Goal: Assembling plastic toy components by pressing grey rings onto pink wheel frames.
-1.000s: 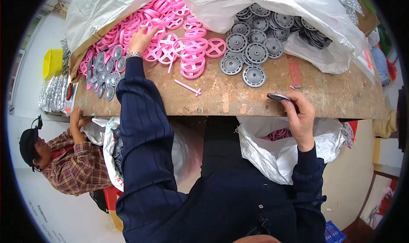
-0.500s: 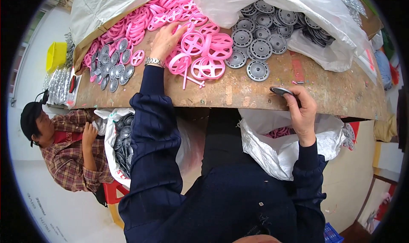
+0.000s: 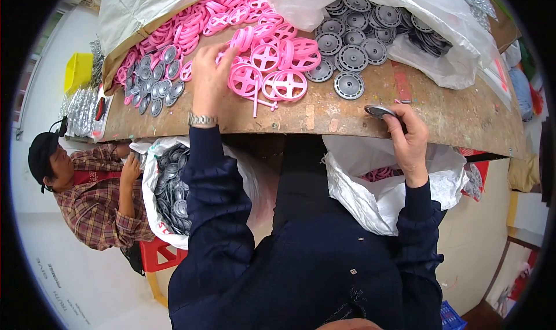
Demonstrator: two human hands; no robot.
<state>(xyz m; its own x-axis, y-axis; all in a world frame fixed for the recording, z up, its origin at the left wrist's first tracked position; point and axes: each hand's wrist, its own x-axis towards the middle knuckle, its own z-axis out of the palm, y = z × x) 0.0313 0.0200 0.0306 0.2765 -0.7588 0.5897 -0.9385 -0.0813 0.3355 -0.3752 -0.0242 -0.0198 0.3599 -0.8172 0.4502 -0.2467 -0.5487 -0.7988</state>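
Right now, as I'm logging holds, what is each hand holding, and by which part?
The right hand pinches a grey disc by its right edge. The left hand is at the pink wheels; whether its grip holds one cannot be told.

One second ago, the left hand (image 3: pixel 211 78) was over the heap of pink wheels (image 3: pixel 185 36); now it has come back toward the person, beside the loose pink spoked wheels (image 3: pixel 290 85). These have gathered more closely together. Two pink rods (image 3: pixel 255 102), earlier apart, now meet. One co-worker's hand (image 3: pixel 132 164) has left the table edge (image 3: pixel 313 132).
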